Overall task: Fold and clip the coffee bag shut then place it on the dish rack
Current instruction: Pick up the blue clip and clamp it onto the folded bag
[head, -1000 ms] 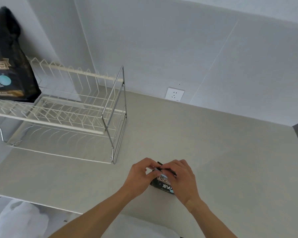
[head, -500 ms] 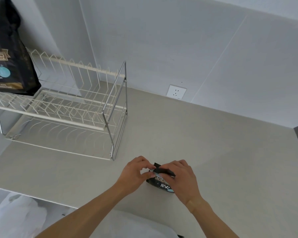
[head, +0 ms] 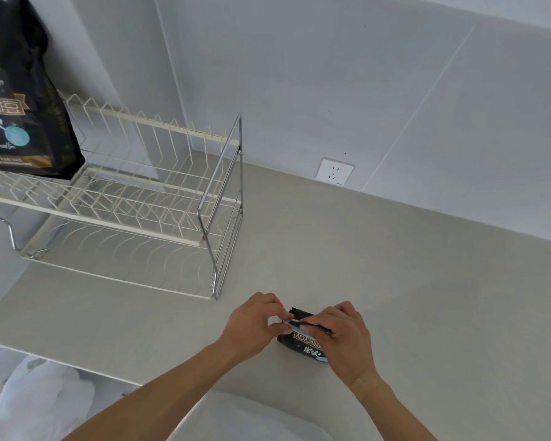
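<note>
Black coffee bag (head: 303, 340) with white lettering and a pale blue patch; larger black bag (head: 23, 100) with white script, gold-brown banner and base band, light blue round badge; cream-white wire dish rack (head: 134, 198) with silver end frame; plain beige-grey counter (head: 395, 281); white wall socket (head: 335, 172)

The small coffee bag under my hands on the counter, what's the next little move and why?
Probably press the fold flat and pinch it shut. Both the left hand and right hand grip the top of the small coffee bag, which lies on the counter; no clip is visibly on it.
</note>
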The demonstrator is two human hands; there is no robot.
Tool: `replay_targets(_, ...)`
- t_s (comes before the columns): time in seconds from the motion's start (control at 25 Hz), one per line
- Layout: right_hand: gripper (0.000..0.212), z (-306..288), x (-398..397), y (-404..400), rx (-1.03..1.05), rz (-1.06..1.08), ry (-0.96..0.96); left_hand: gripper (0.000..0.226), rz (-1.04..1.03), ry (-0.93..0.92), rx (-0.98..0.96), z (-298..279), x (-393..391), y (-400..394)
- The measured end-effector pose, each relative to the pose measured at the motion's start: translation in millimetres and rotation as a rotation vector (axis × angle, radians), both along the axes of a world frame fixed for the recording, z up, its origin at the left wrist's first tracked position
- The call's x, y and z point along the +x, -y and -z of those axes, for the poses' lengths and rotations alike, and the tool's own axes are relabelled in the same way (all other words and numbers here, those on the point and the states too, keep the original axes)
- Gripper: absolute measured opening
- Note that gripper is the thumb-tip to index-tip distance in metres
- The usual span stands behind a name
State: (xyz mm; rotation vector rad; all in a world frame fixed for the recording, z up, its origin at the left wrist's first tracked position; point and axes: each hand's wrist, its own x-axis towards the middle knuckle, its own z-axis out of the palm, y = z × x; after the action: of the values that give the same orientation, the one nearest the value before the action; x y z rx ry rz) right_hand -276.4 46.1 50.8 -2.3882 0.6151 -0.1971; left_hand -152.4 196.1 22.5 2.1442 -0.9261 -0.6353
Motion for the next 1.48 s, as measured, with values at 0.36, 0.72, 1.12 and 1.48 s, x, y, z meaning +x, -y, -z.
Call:
replay_targets(0.36,0.011,2,-8,-4,0.087,0.071,0.018,0.013,0.068,-0.057,-0.119,-3,-10,14)
replay_targets(0.72,0.037,3,-38,37,0.26,0.104,-0.056,0.029,0.246,0.166,0.044,-15,0,18)
replay_targets(1.12,0.026,33,-66,39,0.715,0.37,0.091,0.024,0.455,0.355,0.007,-23,-32,76)
replay_targets(1.48,0.025,46,-70,30,0.609,0.365,0.119,0.011,0.372,0.214,-0.076,-21,-26,66)
